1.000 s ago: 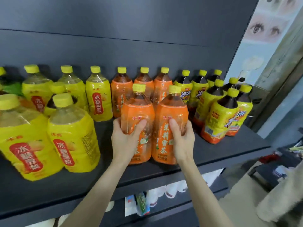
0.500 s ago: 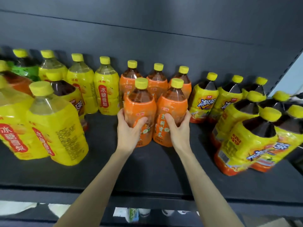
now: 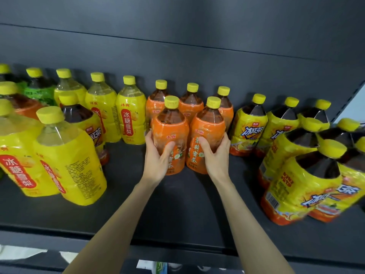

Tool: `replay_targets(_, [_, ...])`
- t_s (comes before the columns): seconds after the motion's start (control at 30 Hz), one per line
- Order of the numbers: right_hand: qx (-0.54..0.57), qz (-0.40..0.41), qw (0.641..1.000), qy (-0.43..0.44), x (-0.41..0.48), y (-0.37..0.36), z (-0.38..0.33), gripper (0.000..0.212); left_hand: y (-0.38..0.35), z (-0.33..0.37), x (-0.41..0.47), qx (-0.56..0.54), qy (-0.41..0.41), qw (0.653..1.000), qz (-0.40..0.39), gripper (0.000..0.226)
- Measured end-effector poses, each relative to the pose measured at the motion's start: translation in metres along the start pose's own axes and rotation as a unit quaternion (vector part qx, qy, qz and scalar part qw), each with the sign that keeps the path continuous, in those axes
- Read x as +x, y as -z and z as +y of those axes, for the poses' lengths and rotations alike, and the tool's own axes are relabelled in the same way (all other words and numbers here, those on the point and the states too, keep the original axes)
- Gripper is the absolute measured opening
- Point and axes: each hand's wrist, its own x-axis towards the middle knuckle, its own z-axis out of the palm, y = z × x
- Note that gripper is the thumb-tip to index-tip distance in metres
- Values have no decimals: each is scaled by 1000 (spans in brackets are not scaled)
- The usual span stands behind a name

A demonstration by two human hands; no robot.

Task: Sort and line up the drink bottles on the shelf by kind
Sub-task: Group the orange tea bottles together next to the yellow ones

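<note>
The step in hand looks like seating a second rank of jasmine tea: the left hand [image 3: 158, 155] is wrapped around the left orange-labelled plastic tea bottle with a yellow cap [image 3: 170, 133], and the right hand [image 3: 216, 155] is closed around the matching right orange-labelled bottle [image 3: 207, 133], the two standing upright side by side on the dark grey shelf board [image 3: 177, 210], just in front of the back row of three orange tea bottles [image 3: 192, 101]. To their left stand the yellow pear-drink bottles with clear shoulders [image 3: 130, 115]; to their right the yellow-wrapped dark iced-tea bottles [image 3: 249, 123]. Compared with a second ago, the pair sits much deeper on the shelf, close against its own kind, not near the front edge. The next move probably calls for a last nudge back until the pair touches the row, squaring the labels forward, then letting go. After that, the stray dark-tea bottle [image 3: 79, 117] among the pear drinks on the left seems to need moving.
</note>
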Motion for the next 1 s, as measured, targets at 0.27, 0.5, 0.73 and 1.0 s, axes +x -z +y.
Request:
replay_targets(0.27, [-94, -20, 995, 12, -23, 20, -4, 79, 15, 18, -15, 127, 43, 990, -38, 82])
replay_targets(0.5, [-117, 36, 984, 126, -71, 26, -28, 22, 50, 32, -49, 291, -72, 951, 72, 21])
replay_targets(0.73, [-64, -9, 981, 182, -108, -16, -76, 13, 108, 58, -81, 232, -128, 953, 145, 11])
replay_targets(1.0, [-5, -37, 982, 186, -162, -108, -106, 12, 215, 52, -97, 194, -143, 948, 208, 6])
